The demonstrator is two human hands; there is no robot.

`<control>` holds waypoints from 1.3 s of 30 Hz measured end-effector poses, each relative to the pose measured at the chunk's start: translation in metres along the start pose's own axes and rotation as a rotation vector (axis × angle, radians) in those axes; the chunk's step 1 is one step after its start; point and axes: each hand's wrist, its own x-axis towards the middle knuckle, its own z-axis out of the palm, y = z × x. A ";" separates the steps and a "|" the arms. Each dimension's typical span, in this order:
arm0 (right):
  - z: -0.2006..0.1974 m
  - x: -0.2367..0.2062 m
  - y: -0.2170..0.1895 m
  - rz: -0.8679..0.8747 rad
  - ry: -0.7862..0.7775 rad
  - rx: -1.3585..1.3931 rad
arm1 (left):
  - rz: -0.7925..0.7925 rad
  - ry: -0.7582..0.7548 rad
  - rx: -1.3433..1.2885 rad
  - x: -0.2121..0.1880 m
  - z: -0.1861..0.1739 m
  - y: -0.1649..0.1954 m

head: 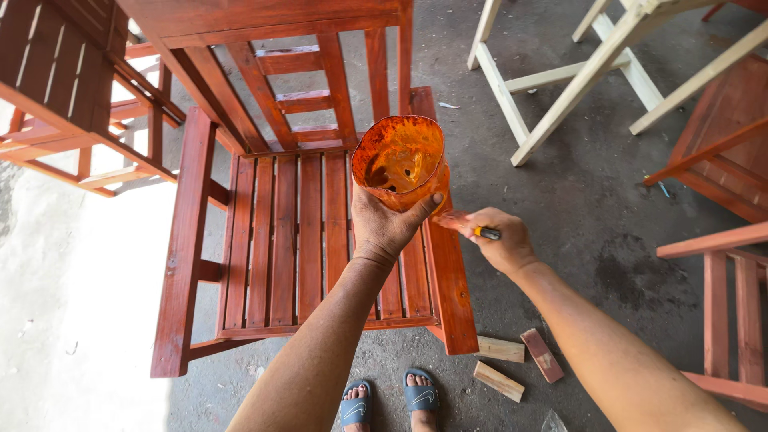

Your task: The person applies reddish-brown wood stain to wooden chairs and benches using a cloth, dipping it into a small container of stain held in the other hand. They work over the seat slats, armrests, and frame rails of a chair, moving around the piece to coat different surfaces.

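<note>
My left hand (386,226) grips a cut-open plastic container (400,160) stained orange-brown, with a little stain liquid inside. It is held over the slatted seat of a red-brown stained wooden chair (280,232). My right hand (500,240) is closed on a paintbrush (468,226) with a dark ferrule. The stained bristles rest against the chair's right armrest (448,272), just beside the container.
Another stained chair (64,88) stands upside down at the left. Unpainted pale wooden frames (576,72) stand at the top right, more stained frames (728,264) at the right. Small wood offcuts (512,364) lie on the concrete floor near my sandalled feet (388,400).
</note>
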 end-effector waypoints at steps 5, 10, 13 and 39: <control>0.013 -0.038 -0.006 -0.006 -0.203 -0.092 | 0.014 -0.035 -0.039 -0.015 0.023 -0.001; 0.016 -0.101 -0.005 -0.037 -0.240 -0.073 | 0.021 -0.064 -0.111 -0.021 0.032 0.006; 0.010 -0.128 -0.008 0.087 -0.406 -0.112 | 0.036 -0.051 -0.019 -0.019 0.035 0.014; -0.244 -0.079 -0.130 -0.054 0.096 0.261 | 0.267 -0.145 0.489 -0.059 -0.003 0.093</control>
